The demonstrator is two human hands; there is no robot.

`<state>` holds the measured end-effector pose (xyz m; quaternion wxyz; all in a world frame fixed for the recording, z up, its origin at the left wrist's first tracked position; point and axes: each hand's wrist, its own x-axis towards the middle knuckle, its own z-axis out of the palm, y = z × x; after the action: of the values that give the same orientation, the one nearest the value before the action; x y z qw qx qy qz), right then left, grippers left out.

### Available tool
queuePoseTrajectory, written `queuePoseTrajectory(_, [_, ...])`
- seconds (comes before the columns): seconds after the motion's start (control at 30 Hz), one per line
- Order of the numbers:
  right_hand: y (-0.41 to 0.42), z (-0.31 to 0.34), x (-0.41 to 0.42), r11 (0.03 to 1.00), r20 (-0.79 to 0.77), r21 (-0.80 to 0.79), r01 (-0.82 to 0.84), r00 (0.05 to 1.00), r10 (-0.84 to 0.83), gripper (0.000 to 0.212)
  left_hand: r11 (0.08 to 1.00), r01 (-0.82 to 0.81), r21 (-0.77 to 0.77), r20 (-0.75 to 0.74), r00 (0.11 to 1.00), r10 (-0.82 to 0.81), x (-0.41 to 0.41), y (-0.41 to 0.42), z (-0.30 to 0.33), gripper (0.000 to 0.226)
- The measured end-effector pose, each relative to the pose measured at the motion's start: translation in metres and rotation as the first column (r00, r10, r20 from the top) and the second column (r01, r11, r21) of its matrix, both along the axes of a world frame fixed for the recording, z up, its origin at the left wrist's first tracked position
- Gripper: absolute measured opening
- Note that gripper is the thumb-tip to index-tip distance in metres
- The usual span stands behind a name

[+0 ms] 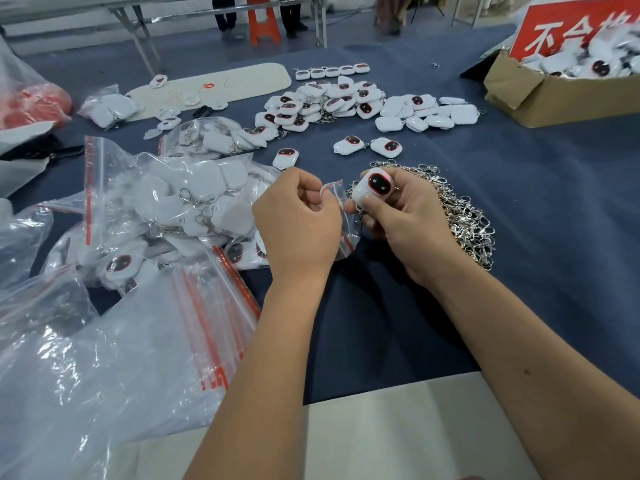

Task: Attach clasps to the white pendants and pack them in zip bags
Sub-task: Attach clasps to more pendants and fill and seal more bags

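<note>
**Pendant poised at the mouth of a zip bag**

The right hand (398, 216) grips a white pendant (372, 188) with a dark, red-ringed face, thumb on its lower edge and fingers curled round its back; whether a clasp already hangs from it cannot be told, since the palm hides the underside. The left hand (298, 216) pinches the red-striped lip of a small clear zip bag (341, 216), which hangs between the two hands just above the blue worktop (519, 202). The pendant sits just beside the bag's mouth, not yet inside.

The likely trouble is the bag mouth. Only one side appears to be pinched, so the thin film may stay closed or fold in as the pendant comes down, and the pendant's corner or a dangling clasp could snag the lip. A slip would drop the pendant into the heap of metal clasps (460, 220) under the right hand, where chains could tangle. The packed bags (180, 202) lie near the left hand, and a wide elbow could scatter the loose pendants (325, 105) further back.
</note>
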<state>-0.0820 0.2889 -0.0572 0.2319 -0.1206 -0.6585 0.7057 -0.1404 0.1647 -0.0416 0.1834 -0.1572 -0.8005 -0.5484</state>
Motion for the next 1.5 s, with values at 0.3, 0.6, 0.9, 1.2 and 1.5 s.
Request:
queuePoseTrajectory(0.3, [-0.003, 0.005, 0.002, 0.990, -0.101, -0.115, -0.079, 0.993, 0.067, 0.009, 0.999, 0.032, 0.021, 0.001, 0.999, -0.032, 0.000, 0.000, 0.002, 0.008])
queuePoseTrajectory(0.6, [-0.010, 0.002, 0.001, 0.999, -0.058, 0.031, -0.032, 0.998, 0.034, 0.024, 0.976, 0.012, 0.216, 0.001, 1.000, -0.013, -0.001, -0.002, 0.011, 0.007])
queuePoseTrajectory(0.9, [-0.013, 0.000, 0.002, 0.949, -0.085, 0.315, 0.031, 0.996, -0.004, 0.005, 0.961, 0.089, 0.260, -0.052, 0.996, -0.078, 0.001, -0.001, 0.010, 0.008])
queuePoseTrajectory(1.2, [0.018, 0.028, -0.031, 0.559, -0.075, 0.717, 0.416, 0.844, -0.532, 0.015, 0.988, 0.152, -0.020, -0.073, 0.986, -0.153, 0.004, 0.009, -0.004, 0.014])
queuePoseTrajectory(1.5, [0.102, 0.025, -0.105, 0.407, 0.413, 0.897, -0.174, 0.657, -0.630, 0.036, 0.983, 0.178, -0.046, -0.058, 0.982, -0.181, -0.001, 0.008, -0.009, 0.018])
